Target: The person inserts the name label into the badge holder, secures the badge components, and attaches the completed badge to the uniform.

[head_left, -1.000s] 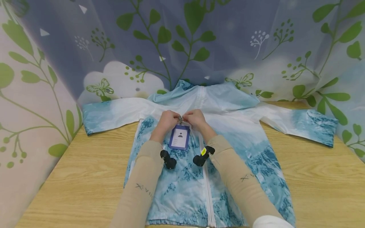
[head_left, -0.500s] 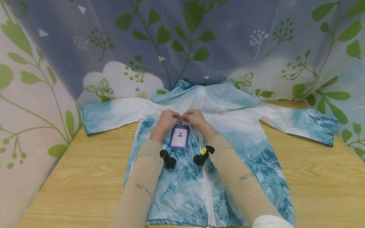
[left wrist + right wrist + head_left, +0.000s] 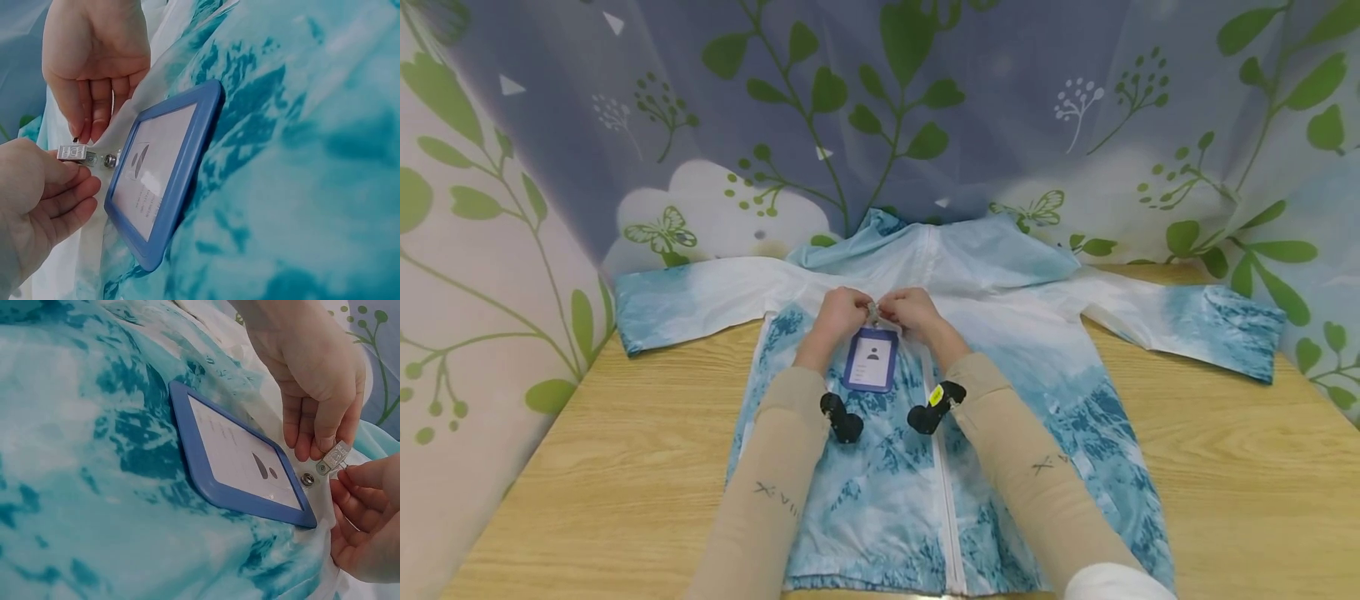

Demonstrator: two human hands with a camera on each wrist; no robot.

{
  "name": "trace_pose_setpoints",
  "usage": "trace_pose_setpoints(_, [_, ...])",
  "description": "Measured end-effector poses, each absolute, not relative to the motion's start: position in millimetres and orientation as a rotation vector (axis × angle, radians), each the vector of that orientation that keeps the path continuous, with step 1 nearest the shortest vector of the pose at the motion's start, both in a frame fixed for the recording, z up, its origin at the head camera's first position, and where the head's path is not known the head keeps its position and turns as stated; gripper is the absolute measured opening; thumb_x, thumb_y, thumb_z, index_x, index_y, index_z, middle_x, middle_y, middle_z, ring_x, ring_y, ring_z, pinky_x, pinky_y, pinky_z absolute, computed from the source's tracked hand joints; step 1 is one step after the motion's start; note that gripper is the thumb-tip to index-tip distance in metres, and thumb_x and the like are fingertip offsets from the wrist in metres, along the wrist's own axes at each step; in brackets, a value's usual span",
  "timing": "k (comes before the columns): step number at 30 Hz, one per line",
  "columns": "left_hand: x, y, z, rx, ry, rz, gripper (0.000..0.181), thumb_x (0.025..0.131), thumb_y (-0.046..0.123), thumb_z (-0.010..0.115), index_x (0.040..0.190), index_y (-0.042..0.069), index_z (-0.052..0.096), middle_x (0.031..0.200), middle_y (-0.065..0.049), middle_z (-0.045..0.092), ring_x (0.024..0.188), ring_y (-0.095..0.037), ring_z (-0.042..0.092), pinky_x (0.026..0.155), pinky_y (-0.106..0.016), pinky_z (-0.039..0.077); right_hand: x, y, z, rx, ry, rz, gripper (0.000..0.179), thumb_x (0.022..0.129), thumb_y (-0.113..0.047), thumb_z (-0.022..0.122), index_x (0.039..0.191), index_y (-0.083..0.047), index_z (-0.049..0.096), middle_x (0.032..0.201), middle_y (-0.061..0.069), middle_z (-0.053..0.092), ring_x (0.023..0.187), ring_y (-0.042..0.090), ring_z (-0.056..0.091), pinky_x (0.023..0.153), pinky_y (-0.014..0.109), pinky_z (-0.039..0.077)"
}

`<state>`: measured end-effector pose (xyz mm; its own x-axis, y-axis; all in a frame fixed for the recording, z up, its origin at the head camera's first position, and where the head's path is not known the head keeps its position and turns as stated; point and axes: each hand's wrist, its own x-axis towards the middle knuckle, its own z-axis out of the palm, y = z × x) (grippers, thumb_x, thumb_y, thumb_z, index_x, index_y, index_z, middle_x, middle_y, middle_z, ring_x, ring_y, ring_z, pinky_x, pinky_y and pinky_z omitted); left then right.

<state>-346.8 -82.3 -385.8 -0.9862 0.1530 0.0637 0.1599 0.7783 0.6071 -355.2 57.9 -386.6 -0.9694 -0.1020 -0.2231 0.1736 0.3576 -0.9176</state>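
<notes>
A blue-framed ID badge holder lies over the front of a blue-and-white hooded jacket. Its metal badge clip sits on a clear strap with a round snap. Thumb and finger of my left hand pinch the clip, as the left wrist view shows. My right hand comes in from the other side, its thumb and forefinger pinching a thin metal part at the clip's end. Its other fingers are curled close to the jacket cloth.
The jacket is spread on a wooden table, its sleeves out to both sides and its hood at the back. A leaf-patterned curtain hangs behind. Black wrist cameras sit under both wrists.
The hands stay at the badge clip, with only tiny finger movements. The clip looks slightly turned between the fingertips, and the whole view shifts a little.
</notes>
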Motion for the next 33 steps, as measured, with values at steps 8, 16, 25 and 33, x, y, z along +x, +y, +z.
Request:
trace_pose_setpoints(8, [-346,-81,-386,-0.243,-2.946,-1.008,0.027,0.092,0.006,0.048,0.112,0.0,0.066,0.112,-0.014,0.063,0.104,-0.027,0.057,0.086,-0.038,0.046,-357,58,-388,0.03,2.447,-1.609,0.022,0.095,-0.015,0.053,0.103,0.0,0.068,0.092,0.009,0.062,0.075,0.015,0.052,0.059,0.024,0.04])
trace_pose_setpoints(16, [-344,-79,-385,-0.198,-2.977,-0.981,0.028,0.091,0.008,0.053,0.115,-0.001,0.063,0.111,-0.015,0.063,0.098,-0.026,0.058,0.083,-0.036,0.047,-357,60,-392,0.01,2.482,-1.582,0.021,0.095,-0.015,0.053,0.099,-0.001,0.068,0.085,0.008,0.06,0.068,0.015,0.048,0.053,0.025,0.037])
trace_pose_setpoints(25, [-344,-82,-386,-0.194,-2.984,-0.958,0.031,0.092,0.008,0.05,0.119,-0.001,0.06,0.117,-0.017,0.06,0.105,-0.028,0.056,0.087,-0.038,0.046,-357,65,-393,-0.007,2.512,-1.54,0.024,0.094,-0.02,0.054,0.106,-0.003,0.067,0.093,0.009,0.063,0.073,0.016,0.051,0.058,0.026,0.042])
trace_pose_setpoints(33, [-344,-85,-386,-0.192,-2.97,-0.939,0.033,0.091,0.007,0.05,0.121,-0.002,0.059,0.118,-0.017,0.06,0.105,-0.027,0.056,0.087,-0.038,0.045,-357,71,-390,-0.051,2.602,-1.454,0.026,0.094,-0.018,0.054,0.108,0.0,0.066,0.098,0.013,0.065,0.082,0.018,0.058,0.065,0.025,0.047])
